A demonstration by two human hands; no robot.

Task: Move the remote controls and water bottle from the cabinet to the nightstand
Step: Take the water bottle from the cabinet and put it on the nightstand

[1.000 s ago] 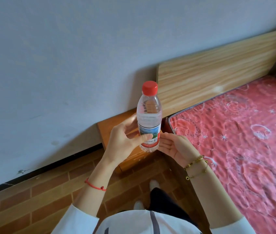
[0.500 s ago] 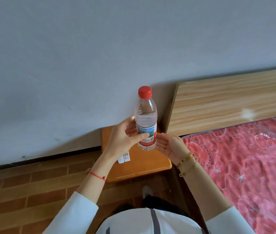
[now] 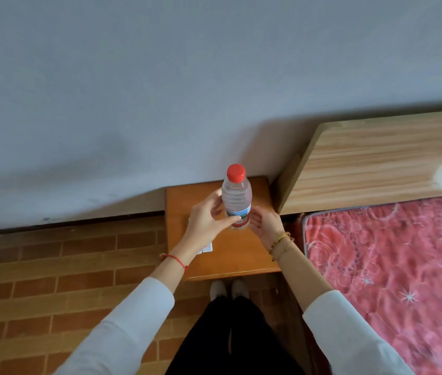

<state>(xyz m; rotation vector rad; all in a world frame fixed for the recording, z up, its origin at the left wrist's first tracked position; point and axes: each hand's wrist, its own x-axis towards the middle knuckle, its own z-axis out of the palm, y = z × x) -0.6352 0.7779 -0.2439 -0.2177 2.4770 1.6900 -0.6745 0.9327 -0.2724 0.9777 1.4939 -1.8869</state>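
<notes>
A clear water bottle [image 3: 236, 196] with a red cap stands upright over the orange wooden nightstand [image 3: 244, 255]. My left hand [image 3: 205, 222] grips the bottle at its label, thumb across the front. My right hand [image 3: 265, 224] is beside the bottle's base with fingers relaxed, close to it; contact cannot be told. White remote controls [image 3: 205, 249] lie on the nightstand, mostly hidden under my left wrist. Whether the bottle's base touches the top cannot be told.
The nightstand stands against the grey wall [image 3: 160, 90]. A wooden headboard [image 3: 376, 163] and a bed with a red patterned cover [image 3: 393, 266] lie to the right. Brick-patterned floor [image 3: 52, 280] spreads to the left. My feet [image 3: 229, 289] stand before the nightstand.
The view has swung so the nightstand is centred beneath me. The bottle in my left hand has come lower over the nightstand. My right hand stays beside it.
</notes>
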